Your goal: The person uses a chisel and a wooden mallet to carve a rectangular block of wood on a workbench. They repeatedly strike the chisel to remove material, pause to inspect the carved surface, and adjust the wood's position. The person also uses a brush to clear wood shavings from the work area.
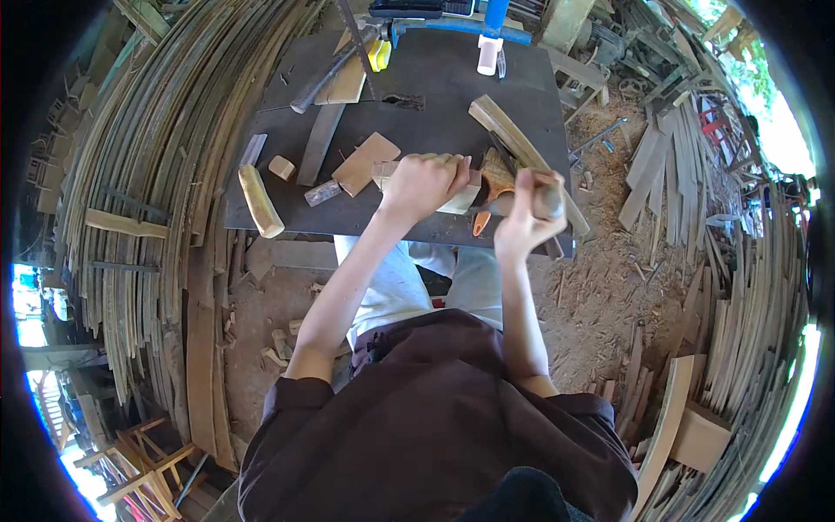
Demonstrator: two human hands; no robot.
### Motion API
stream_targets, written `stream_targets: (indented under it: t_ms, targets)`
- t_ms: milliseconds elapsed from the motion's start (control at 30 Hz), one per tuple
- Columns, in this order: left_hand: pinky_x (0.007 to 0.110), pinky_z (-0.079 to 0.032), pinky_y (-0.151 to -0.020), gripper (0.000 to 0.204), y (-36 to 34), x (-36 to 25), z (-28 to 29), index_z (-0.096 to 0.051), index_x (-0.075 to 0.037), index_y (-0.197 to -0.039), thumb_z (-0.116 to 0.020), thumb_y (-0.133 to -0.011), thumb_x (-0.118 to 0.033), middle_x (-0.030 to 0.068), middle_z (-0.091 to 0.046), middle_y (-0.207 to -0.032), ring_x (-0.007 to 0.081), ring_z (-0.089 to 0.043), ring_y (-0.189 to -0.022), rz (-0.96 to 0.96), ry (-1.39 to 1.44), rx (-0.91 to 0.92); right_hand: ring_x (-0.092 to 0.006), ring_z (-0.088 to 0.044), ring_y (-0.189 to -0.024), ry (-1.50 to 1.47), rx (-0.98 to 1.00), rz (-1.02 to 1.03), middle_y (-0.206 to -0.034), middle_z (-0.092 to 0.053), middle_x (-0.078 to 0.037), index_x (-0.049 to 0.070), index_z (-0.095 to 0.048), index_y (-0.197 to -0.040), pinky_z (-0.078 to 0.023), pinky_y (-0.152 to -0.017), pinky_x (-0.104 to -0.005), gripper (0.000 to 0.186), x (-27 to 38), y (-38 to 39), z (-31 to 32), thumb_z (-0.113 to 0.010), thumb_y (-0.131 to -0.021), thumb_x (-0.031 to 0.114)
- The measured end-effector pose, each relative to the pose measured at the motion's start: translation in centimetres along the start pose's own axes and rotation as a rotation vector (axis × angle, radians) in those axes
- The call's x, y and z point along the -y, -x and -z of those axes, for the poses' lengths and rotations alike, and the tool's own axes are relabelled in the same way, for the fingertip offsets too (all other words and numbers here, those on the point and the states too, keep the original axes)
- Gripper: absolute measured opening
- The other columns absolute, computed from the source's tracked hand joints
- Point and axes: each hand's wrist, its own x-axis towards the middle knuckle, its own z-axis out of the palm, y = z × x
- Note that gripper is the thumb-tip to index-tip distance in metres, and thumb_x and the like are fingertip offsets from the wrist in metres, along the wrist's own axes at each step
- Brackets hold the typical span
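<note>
My left hand (424, 186) is closed over a pale wooden block (461, 198) on the dark tabletop, its fingers wrapped across the top. At the block's right end, my right hand (522, 228) grips a wooden-handled tool (548, 203). The tool lies sideways with its narrow part toward the block; its tip is too small to make out. Between the hands lies a brush with an orange handle (481, 224), partly hidden by the tool. A flat reddish-brown wood piece (367, 163) sits just left of my left hand.
The dark table (435, 78) carries a long wooden bar (509, 130) at right, a curved wood piece (260, 202) at left, a hammer (335, 78) and a blue clamp (494, 17) at the far edge. Stacked wooden strips (165, 157) line the left side. Shavings cover the floor (600, 270).
</note>
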Motion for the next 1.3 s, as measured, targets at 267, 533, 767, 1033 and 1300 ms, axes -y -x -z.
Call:
stream_targets:
  t_ms: [267, 533, 767, 1033, 1300]
  targets:
    - [0.033, -0.048, -0.049, 0.032, 0.2, -0.3, 0.8, -0.058, -0.007, -0.064, -0.052, -0.092, -0.023, 0.007, -0.06, -0.06, 0.0213, -0.06, -0.052, 0.009, 0.075, -0.017, -0.0092, -0.048, -0.07, -0.07, -0.023, 0.078, -0.075, -0.053, -0.002, 0.0, -0.056, -0.072, -0.037, -0.065, -0.0247, 0.013, 0.3, -0.6, 0.7, -0.064, -0.081, 0.001]
    - [0.033, -0.048, -0.048, 0.033, -0.1, -0.2, 0.7, -0.058, -0.008, -0.062, -0.052, -0.091, -0.023, 0.0064, -0.059, -0.058, 0.0211, -0.06, -0.051, -0.001, 0.056, -0.019, -0.0111, -0.048, -0.072, -0.125, -0.01, -0.018, -0.075, -0.052, -0.003, 0.001, -0.052, -0.07, -0.038, -0.069, -0.026, 0.014, -0.5, -1.1, 1.2, -0.062, -0.079, -0.001]
    - [0.031, -0.048, -0.048, 0.033, -0.2, -0.2, 0.6, -0.058, -0.009, -0.06, -0.053, -0.089, -0.023, 0.0048, -0.058, -0.054, 0.0196, -0.06, -0.049, -0.017, 0.021, -0.029, -0.0114, -0.048, -0.071, -0.036, 0.085, 0.118, -0.075, -0.054, -0.004, 0.0, -0.052, -0.07, -0.037, -0.069, -0.0249, 0.014, -1.7, -0.8, 0.9, -0.062, -0.079, -0.004]
    - [0.031, -0.049, -0.048, 0.033, -0.2, -0.2, 0.6, -0.057, -0.009, -0.06, -0.053, -0.09, -0.023, 0.005, -0.059, -0.055, 0.0198, -0.06, -0.049, -0.021, 0.029, -0.046, -0.0119, -0.05, -0.072, -0.141, 0.059, 0.098, -0.079, -0.057, -0.006, 0.0, -0.054, -0.072, -0.038, -0.067, -0.0261, 0.012, -0.3, -1.0, 0.7, -0.064, -0.078, -0.002]
    - [0.032, -0.049, -0.048, 0.034, 0.0, -0.2, 0.6, -0.057, -0.01, -0.06, -0.052, -0.091, -0.023, 0.0053, -0.058, -0.054, 0.0201, -0.06, -0.049, -0.026, 0.046, -0.075, -0.0141, -0.046, -0.071, -0.163, 0.083, 0.048, -0.075, -0.054, -0.006, -0.001, -0.051, -0.072, -0.038, -0.067, -0.0267, 0.014, 1.0, -1.1, 1.0, -0.062, -0.077, -0.007]
